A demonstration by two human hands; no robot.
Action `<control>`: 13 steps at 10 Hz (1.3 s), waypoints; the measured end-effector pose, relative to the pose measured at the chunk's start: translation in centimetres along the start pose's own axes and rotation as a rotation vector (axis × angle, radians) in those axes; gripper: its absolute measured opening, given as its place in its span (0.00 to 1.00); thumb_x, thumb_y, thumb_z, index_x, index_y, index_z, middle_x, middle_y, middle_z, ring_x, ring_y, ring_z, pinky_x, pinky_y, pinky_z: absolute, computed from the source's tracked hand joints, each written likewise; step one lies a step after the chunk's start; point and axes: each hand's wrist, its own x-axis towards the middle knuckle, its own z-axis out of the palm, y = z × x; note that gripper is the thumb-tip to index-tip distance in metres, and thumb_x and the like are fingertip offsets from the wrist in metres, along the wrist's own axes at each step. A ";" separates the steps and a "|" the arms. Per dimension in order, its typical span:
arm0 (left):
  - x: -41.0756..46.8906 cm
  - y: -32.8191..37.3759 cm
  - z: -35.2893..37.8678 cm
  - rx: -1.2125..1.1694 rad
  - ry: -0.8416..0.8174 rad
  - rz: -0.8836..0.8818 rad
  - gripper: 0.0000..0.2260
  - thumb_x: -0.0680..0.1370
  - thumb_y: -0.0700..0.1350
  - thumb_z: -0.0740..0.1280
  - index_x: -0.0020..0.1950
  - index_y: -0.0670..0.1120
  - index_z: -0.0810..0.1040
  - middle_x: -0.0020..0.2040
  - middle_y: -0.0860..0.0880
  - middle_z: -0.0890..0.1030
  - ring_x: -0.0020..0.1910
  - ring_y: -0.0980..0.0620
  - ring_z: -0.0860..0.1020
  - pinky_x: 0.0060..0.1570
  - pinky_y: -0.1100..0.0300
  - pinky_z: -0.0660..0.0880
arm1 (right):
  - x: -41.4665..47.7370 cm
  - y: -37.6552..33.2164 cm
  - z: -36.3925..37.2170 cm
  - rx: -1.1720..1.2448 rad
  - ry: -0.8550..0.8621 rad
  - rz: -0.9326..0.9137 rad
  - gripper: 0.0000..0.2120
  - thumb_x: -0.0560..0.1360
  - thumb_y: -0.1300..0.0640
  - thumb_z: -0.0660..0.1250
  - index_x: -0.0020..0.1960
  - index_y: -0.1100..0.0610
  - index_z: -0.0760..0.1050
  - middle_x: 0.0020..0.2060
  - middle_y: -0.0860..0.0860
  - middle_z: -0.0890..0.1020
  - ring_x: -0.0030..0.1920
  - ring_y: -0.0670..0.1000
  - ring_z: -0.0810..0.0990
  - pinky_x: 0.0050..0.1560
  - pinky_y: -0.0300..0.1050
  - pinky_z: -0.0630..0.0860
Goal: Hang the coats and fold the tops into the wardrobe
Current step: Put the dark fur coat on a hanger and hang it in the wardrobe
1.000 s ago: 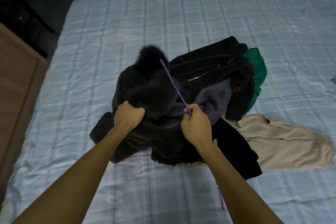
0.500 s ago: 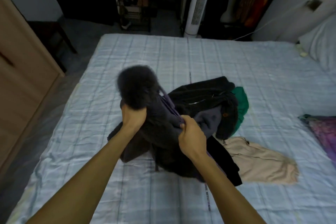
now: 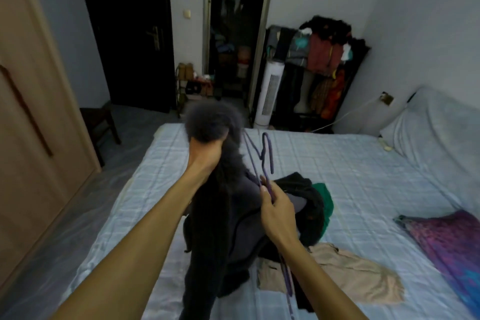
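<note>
A dark coat (image 3: 223, 228) with a fluffy grey fur collar (image 3: 210, 125) hangs lifted above the bed. My left hand (image 3: 204, 157) grips it just under the fur. A purple hanger (image 3: 262, 161) stands with its hook up beside the collar, and my right hand (image 3: 276, 209) pinches it at the neck. On the bed behind lie a black fleece jacket (image 3: 309, 202), a green top (image 3: 326, 196) and a beige top (image 3: 350, 273). The wooden wardrobe (image 3: 28, 112) stands at the left.
The bed (image 3: 350, 163) has a pale checked sheet and a pillow (image 3: 436, 125) at the right. A purple patterned cloth (image 3: 449, 241) lies at the right edge. Beyond the bed stand a white tower fan (image 3: 268, 93), a loaded clothes rack (image 3: 324, 67) and a dark stool (image 3: 100, 122).
Both hands have lifted the coat and hanger up off the pile. My view has tilted up to show the room, and the hanger's hook now stands clear of the coat.
</note>
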 end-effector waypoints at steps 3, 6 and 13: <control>-6.0 15.7 -4.2 -0.243 -0.297 0.279 0.21 0.64 0.51 0.77 0.52 0.44 0.80 0.48 0.50 0.82 0.48 0.53 0.81 0.48 0.63 0.76 | -2.1 -6.7 -7.4 -0.027 0.144 -0.043 0.06 0.78 0.52 0.60 0.45 0.51 0.72 0.37 0.48 0.78 0.40 0.51 0.77 0.40 0.45 0.69; -14.2 11.7 -6.5 0.244 -0.216 0.181 0.13 0.74 0.40 0.70 0.58 0.43 0.77 0.51 0.48 0.79 0.49 0.54 0.77 0.50 0.64 0.70 | -6.9 -6.9 -9.5 -0.150 0.075 -0.167 0.28 0.79 0.40 0.53 0.26 0.54 0.62 0.22 0.48 0.69 0.26 0.50 0.70 0.30 0.48 0.67; -25.5 6.5 -11.5 0.258 0.408 -0.168 0.22 0.74 0.49 0.71 0.63 0.40 0.73 0.56 0.48 0.75 0.55 0.49 0.75 0.51 0.59 0.71 | -14.2 -2.6 -15.3 0.196 -0.158 -0.249 0.23 0.79 0.46 0.59 0.26 0.47 0.66 0.20 0.46 0.68 0.23 0.45 0.64 0.28 0.42 0.60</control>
